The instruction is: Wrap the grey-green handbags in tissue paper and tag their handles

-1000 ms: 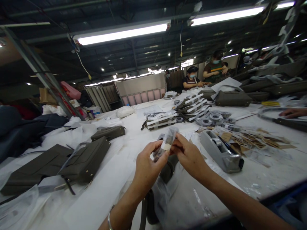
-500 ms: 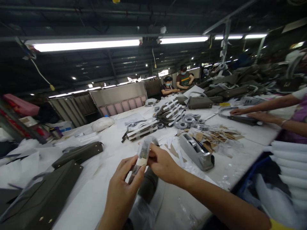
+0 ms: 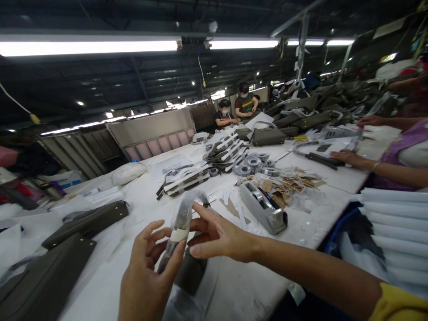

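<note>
A bag handle [image 3: 183, 211] wrapped in clear plastic arches up in front of me, with a pale band around one side of it. My left hand [image 3: 152, 256] is closed on that side, thumb near the band. On the other side of the arch, my right hand [image 3: 224, 234] has its fingers apart, the index fingertip at or close to the handle; contact is unclear. Below the hands is the dark olive bag [image 3: 191, 273], partly hidden by my fingers, over white sheet material. A grey tape dispenser [image 3: 262, 207] stands to the right of my right hand.
Olive bags [image 3: 43, 276] lie at the left. Wrapped straps [image 3: 182, 178], coiled rolls [image 3: 254, 161] and brown tags [image 3: 284, 185] cover the table's middle. At right, a co-worker's hand [image 3: 347, 157] rests by another handle. White rolled sheets [image 3: 391, 240] are stacked beside the table's edge.
My right hand's fingers have spread and drawn back from the pale band, while my left hand keeps its hold. The view has swung right. The co-worker's hands have moved apart.
</note>
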`<action>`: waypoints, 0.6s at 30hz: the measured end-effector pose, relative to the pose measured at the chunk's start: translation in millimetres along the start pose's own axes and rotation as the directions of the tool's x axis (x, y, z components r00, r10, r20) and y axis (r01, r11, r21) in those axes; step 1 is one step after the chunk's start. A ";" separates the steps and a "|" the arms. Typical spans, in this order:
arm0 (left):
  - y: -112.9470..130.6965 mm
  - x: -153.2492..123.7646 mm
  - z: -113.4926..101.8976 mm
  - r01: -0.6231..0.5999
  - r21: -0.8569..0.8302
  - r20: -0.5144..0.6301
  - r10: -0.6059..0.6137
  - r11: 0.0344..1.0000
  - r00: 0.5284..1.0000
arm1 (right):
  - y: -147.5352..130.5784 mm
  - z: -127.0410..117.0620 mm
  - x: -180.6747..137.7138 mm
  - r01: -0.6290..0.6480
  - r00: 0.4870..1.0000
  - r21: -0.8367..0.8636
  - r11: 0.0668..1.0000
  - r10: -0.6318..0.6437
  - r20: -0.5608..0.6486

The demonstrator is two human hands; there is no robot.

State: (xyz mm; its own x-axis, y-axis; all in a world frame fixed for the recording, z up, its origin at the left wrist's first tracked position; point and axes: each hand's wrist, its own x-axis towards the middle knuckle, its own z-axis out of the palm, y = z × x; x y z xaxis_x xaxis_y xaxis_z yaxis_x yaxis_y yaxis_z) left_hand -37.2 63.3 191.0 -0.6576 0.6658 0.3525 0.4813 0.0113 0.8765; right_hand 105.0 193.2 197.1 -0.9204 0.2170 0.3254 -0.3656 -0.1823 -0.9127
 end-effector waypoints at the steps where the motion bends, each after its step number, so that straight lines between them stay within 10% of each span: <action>1: 1.0 0.2 0.4 0.010 0.008 0.021 -0.010 1.000 1.000 | 1.1 -7.6 -0.7 -0.005 1.000 -0.082 0.997 0.007 0.022; 4: 5.8 0.3 -2.0 0.054 0.070 0.039 -0.057 0.996 0.998 | 1.2 -52.1 -1.3 -0.045 0.999 -0.487 0.872 0.025 -0.048; 9: 12.1 3.5 -14.3 0.121 0.097 -0.016 -0.120 0.988 0.993 | -10.3 -192.1 4.1 -0.489 0.853 -0.864 0.119 -0.142 -0.502; 13: 7.9 10.4 -19.4 0.175 0.032 0.000 -0.175 0.984 0.985 | -9.0 -287.2 13.8 -0.619 0.785 -0.783 -0.067 -0.094 -0.612; 18: 3.2 16.3 -20.5 0.186 -0.061 0.016 -0.185 0.981 0.983 | 12.8 -335.5 34.9 -0.638 0.758 -0.744 -0.195 0.007 -0.652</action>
State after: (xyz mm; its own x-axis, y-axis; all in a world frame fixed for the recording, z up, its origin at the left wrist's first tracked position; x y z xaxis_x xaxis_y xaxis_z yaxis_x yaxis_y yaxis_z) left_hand -58.3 58.9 206.3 -0.7258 0.6642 0.1789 0.3144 0.0889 0.9451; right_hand 114.7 520.1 113.8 -0.6100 0.7884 0.0787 0.7623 0.6111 -0.2133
